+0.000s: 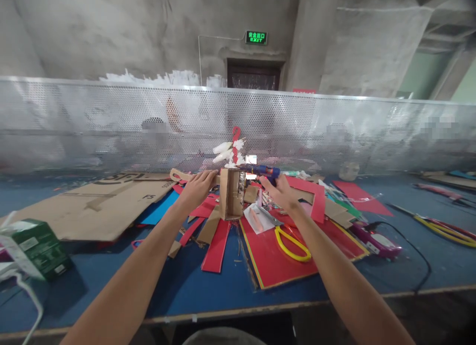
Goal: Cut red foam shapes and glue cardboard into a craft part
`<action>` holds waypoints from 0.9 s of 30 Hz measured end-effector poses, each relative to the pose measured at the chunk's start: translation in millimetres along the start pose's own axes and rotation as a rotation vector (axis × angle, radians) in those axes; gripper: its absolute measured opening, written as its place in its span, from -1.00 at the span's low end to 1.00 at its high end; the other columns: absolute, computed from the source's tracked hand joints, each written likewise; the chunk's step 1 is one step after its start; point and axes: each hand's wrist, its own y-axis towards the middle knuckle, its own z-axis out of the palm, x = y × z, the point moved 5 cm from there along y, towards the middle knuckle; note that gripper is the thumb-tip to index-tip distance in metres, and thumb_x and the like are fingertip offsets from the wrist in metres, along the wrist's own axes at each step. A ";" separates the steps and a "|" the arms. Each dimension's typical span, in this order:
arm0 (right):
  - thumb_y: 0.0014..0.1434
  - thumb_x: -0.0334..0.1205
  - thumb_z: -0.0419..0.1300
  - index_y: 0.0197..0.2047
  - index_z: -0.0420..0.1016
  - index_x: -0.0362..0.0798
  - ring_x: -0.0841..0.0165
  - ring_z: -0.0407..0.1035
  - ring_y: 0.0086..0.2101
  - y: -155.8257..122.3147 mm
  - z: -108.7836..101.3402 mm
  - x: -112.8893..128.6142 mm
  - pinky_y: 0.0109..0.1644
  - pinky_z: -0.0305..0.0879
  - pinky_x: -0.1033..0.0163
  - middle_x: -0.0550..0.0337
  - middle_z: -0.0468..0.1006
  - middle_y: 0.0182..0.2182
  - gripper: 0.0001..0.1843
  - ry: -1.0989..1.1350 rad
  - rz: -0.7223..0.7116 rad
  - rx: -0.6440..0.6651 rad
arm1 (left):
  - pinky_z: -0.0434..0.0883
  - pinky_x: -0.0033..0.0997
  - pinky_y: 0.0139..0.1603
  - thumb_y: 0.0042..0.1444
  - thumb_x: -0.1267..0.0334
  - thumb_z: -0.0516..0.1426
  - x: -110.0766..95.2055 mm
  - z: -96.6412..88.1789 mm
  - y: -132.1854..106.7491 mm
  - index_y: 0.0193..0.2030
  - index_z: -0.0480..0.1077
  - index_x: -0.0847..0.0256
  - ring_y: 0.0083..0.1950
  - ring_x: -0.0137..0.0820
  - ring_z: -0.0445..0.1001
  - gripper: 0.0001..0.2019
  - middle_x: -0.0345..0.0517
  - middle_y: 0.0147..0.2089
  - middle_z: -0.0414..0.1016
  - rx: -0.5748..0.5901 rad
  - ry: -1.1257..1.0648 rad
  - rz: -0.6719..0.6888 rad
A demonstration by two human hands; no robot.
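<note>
My left hand [200,186] is closed on a small open cardboard box [223,199], with a hook-ended cardboard strip [177,175] jutting out to the left of the fingers. In my right hand [281,192] is a blue hot glue gun [266,170], its nozzle pointing left at the box's top right edge. Whether the nozzle touches the box I cannot tell. Behind them stands a red hook-shaped piece [235,137] with white petal-like pieces [222,147]. Scissors with yellow handles [293,251] lie below my right hand on a red sheet [275,273].
Cardboard sheets [122,211] and a green box [39,248] occupy the left of the blue table [182,295]. Red and brown strips [217,251] litter the middle. To the right are a purple device [377,241] with a black cable and more scissors [442,228]. A perforated metal screen [122,127] borders the back.
</note>
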 end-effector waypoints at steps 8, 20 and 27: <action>0.31 0.01 0.13 -0.26 0.52 -0.08 0.23 0.44 -0.33 -2.3 0.3 10.3 -0.24 0.25 0.23 0.08 0.58 -0.36 -0.67 -0.344 -0.079 -0.091 | 0.29 -0.11 0.22 0.39 0.37 -0.07 -5.6 -4.6 0.1 0.39 0.12 0.20 0.26 -0.10 0.38 -0.55 0.11 0.30 0.39 0.017 -0.012 0.016; 0.34 0.04 0.11 -0.20 0.57 -0.03 0.12 0.49 -0.22 -1.7 2.0 8.9 -0.12 0.32 0.16 0.01 0.63 -0.27 -0.66 -0.411 -0.113 -0.104 | 0.30 -0.08 0.23 0.37 0.38 -0.08 -8.4 -7.6 0.5 0.39 0.14 0.17 0.24 -0.08 0.39 -0.53 0.14 0.28 0.39 0.033 -0.044 0.008; 0.33 0.07 0.11 -0.21 0.60 -0.04 0.11 0.51 -0.25 -0.6 -1.8 1.7 -0.15 0.33 0.15 -0.02 0.65 -0.27 -0.62 -0.432 -0.081 -0.134 | 0.30 -0.07 0.22 0.29 0.46 -0.06 -5.3 -3.4 -0.7 0.39 0.13 0.19 0.27 -0.07 0.36 -0.48 0.17 0.29 0.36 0.066 -0.028 -0.003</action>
